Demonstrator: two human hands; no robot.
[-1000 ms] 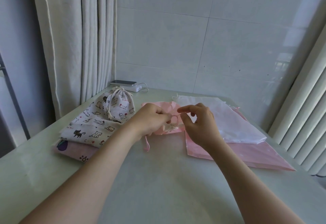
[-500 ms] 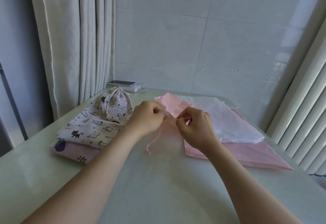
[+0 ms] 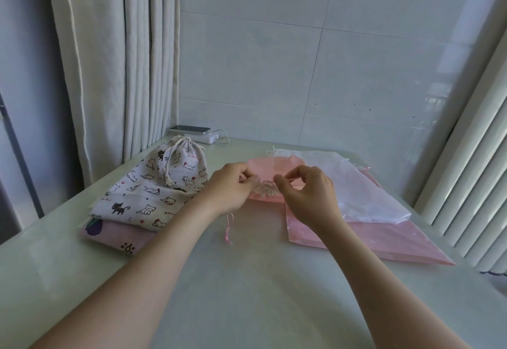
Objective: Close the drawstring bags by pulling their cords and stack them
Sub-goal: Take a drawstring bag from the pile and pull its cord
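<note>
I count the cat-print bag [image 3: 181,162] cinched and stacked; my left hand [image 3: 231,184] and right hand [image 3: 307,192] pinch the pink bag [image 3: 270,166] at its mouth; the white bag [image 3: 356,192] is left to do

This looks like a corner of a home rather than a workplace. A pleated cream curtain [image 3: 109,60] hangs at the upper left. Large glossy pale wall tiles [image 3: 301,60] fill the back, and white ribbed slats [image 3: 472,184] run down the right edge. At the back of the pale worktop [image 3: 247,280], a phone [image 3: 189,129] lies on a white power bank [image 3: 204,137], behind cat-print drawstring bags [image 3: 153,192].
</note>
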